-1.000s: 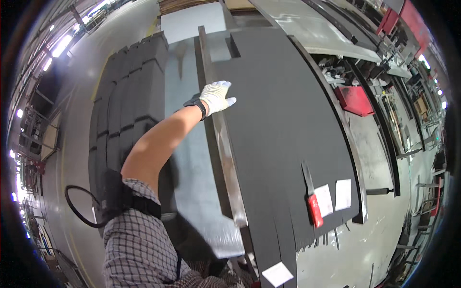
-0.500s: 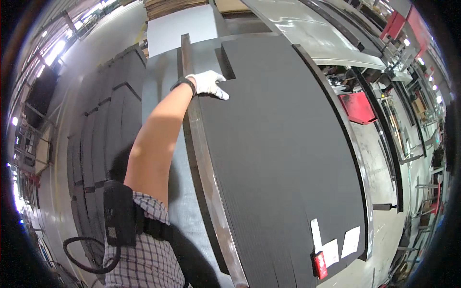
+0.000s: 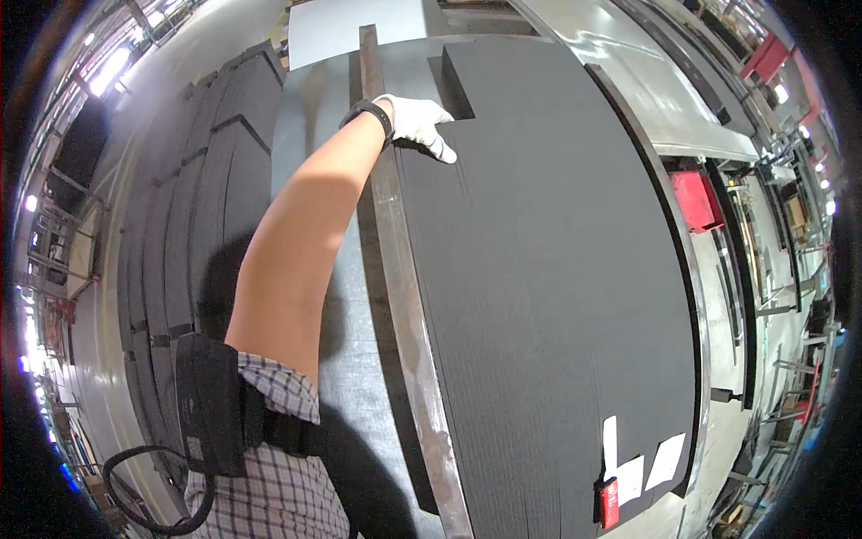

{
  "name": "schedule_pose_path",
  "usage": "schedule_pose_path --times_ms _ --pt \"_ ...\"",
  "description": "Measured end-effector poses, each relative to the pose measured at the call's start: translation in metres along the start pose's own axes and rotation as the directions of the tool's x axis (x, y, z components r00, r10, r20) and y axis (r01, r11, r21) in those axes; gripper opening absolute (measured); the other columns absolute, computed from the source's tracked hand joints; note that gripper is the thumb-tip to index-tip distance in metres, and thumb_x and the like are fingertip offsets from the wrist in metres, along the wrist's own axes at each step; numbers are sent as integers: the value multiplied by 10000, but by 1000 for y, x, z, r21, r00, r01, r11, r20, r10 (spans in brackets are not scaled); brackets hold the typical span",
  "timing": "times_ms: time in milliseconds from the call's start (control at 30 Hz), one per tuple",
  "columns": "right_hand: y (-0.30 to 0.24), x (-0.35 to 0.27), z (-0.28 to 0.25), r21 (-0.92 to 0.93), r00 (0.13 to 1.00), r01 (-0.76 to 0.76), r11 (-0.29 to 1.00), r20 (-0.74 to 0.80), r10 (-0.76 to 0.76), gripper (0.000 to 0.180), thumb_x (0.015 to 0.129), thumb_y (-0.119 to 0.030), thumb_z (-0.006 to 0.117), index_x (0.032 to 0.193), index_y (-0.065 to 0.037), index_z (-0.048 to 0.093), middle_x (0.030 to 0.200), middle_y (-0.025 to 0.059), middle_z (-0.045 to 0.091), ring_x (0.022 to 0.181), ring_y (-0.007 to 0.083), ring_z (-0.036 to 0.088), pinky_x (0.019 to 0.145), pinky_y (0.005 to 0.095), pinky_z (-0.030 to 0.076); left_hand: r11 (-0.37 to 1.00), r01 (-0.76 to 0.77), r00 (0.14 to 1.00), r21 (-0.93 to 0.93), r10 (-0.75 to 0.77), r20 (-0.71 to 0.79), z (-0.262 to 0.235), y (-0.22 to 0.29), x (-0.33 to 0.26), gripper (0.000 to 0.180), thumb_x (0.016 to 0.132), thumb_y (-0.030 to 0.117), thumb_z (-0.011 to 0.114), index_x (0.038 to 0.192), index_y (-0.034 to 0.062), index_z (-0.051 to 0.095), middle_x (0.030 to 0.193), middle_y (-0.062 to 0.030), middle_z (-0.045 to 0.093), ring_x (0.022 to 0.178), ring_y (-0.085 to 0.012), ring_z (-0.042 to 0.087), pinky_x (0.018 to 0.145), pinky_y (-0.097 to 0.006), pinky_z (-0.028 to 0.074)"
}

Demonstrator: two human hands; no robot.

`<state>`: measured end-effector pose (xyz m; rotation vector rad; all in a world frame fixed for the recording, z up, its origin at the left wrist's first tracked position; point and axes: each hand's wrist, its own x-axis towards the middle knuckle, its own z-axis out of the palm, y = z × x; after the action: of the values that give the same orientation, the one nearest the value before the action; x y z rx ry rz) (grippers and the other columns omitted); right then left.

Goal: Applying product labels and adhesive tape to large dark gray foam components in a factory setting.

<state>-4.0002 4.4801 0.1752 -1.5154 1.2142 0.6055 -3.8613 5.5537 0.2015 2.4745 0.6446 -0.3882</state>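
Observation:
My left hand (image 3: 420, 126), in a white glove with a black band at the wrist, lies over the far left edge of a wide bed of dark grey strips (image 3: 548, 251) packed side by side. Its thumb and the visible finger are spread apart, with the fingertip beside the step where the shorter strips end. Fine dark gaps show between strips near the thumb. Along the bed's left side runs a bare metal bar (image 3: 409, 305), just under my wrist. My right hand is out of view.
More dark grey strips (image 3: 202, 207) are stacked on the left. A second metal edge (image 3: 669, 211) bounds the bed's right side. Papers (image 3: 666, 461) and a small red object (image 3: 610, 503) lie at the near right. A white sheet (image 3: 359, 31) lies at the far end; a red panel (image 3: 696, 202) stands beyond the right edge.
The view has shifted, so the bed sits further right and higher. My left hand stays at the bed's far left edge; thin gaps now show between strips by the thumb.

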Motion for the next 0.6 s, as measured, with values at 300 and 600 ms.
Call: schedule_pose_path --times_ms 300,600 --pt "4 3 -13 15 1000 -1 1000 -3 1 895 842 -774 322 1267 -26 570 1024 177 617 942 315 577 841 467 498 997 2 1000 -73 -4 -23 4 2 2 964 751 380 827 1452 -69 339 1455 -216 455 1367 -280 417 1122 -353 345" --pt "-2 -5 0 -55 998 -58 997 -38 56 885 870 -776 304 1160 0 617 922 178 636 881 307 591 789 467 500 998 -5 999 -62 2 -44 3 -1 4 976 743 383 835 1452 -70 340 1432 -218 481 1364 -267 420 1104 -351 358"
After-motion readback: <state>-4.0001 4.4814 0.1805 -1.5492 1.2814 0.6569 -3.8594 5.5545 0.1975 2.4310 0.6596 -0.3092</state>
